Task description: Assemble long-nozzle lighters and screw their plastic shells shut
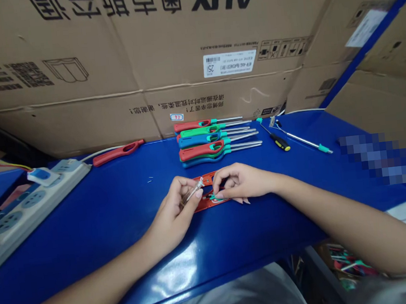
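Note:
My left hand (173, 213) pinches a clear lighter fuel tank (193, 191) with a pale tip, tilted up to the right. Under both hands lies an open orange-red lighter casing (203, 204) on the blue tabletop. Closed over the casing's right part is my right hand (238, 181), its thumb and forefinger together at a small green-and-black part (210, 197) with thin wire. Whether those fingertips grip anything is hidden. Behind the hands, finished-looking stick lighters (203, 149) in red, green and blue lie stacked, their metal tubes pointing right.
A red lighter casing (119, 153) lies back left, near a white power strip (46, 195). At the back right are a black-and-yellow screwdriver (280, 141) and a loose metal lighter tube (303, 141). Cardboard (164, 54) walls the back. Two tiny pins (150, 179) lie left of centre.

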Available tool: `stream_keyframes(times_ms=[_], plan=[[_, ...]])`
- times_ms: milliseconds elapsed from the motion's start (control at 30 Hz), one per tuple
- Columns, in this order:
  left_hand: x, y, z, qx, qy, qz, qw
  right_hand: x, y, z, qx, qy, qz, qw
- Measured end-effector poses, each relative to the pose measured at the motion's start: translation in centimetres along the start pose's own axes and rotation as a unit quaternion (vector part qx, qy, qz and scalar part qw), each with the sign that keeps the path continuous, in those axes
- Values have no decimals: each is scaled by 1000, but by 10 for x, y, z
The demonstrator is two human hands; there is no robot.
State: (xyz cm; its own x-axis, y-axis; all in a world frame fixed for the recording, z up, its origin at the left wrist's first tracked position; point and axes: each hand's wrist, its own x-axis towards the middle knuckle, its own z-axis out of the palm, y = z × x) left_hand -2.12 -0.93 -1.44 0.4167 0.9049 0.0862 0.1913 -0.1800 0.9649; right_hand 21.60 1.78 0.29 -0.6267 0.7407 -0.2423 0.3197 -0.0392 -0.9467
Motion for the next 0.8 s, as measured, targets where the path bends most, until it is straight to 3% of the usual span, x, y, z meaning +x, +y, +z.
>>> stream_keyframes(times_ms=[500, 800], plan=[[6, 9, 3, -88, 17, -22, 996, 4, 8, 6, 49, 16, -49, 997], [0, 16, 5, -100, 22, -49, 994, 5, 10, 9, 66, 64, -68, 993]])
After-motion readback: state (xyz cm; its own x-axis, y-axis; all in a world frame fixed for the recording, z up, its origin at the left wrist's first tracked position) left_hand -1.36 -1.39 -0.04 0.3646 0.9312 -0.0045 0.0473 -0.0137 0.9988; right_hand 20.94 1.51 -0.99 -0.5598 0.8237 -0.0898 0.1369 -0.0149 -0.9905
